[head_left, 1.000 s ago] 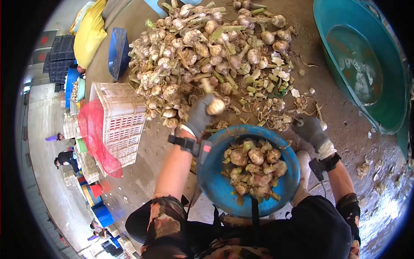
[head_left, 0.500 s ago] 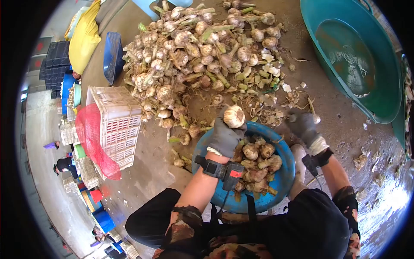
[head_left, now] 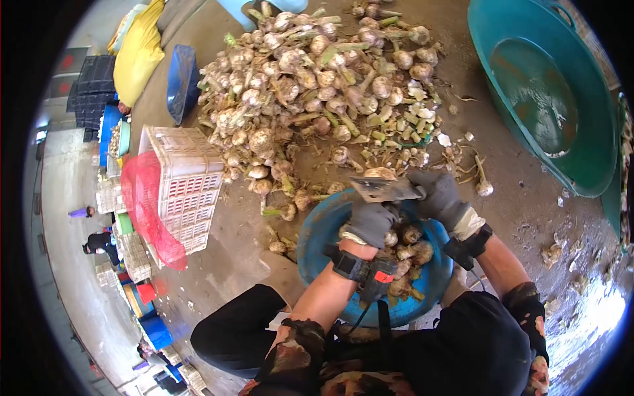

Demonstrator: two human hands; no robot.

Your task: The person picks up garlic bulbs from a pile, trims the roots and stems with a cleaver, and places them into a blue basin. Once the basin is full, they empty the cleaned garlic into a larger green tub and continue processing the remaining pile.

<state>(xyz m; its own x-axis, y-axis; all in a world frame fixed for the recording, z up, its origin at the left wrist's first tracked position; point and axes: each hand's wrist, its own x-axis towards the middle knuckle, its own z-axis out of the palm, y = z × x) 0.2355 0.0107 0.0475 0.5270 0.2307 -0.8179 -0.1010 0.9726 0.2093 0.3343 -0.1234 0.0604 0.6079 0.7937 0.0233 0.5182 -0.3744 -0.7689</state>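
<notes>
Nearest to us are the person's dark trousers and patterned sleeves. Each wrist carries a black strap. Between the knees stands a round blue plastic basin (head_left: 316,245) on the concrete floor (head_left: 221,267). It holds a heap of trimmed garlic bulbs (head_left: 408,254).

Over the far rim of the basin we see both hands, in grey gloves. The left hand (head_left: 370,221) is closed, fingers curled in, on a pale garlic bulb (head_left: 380,173). The head of the bulb shows just beyond the blade, and the grip itself is partly hidden. The right hand (head_left: 439,195) is clamped on the handle of a flat grey metal blade (head_left: 384,190). The blade lies across, between the left hand and the head of the bulb, and it touches the bulb.

Just beyond the basin, loose bulbs, cut green stalks and dry skins lie on the floor. Farther away rises a large pile of untrimmed garlic with stalks (head_left: 310,86).

To the left of the pile stands a white plastic lattice crate (head_left: 188,178), with a red mesh bag (head_left: 148,211) against its side. To the right lies a big teal round tub (head_left: 548,99), tilted. Behind the crate we see a dark blue plastic tub (head_left: 179,82) and a yellow sack (head_left: 139,53). Far on the left, other people (head_left: 99,241) are among stacked crates.
</notes>
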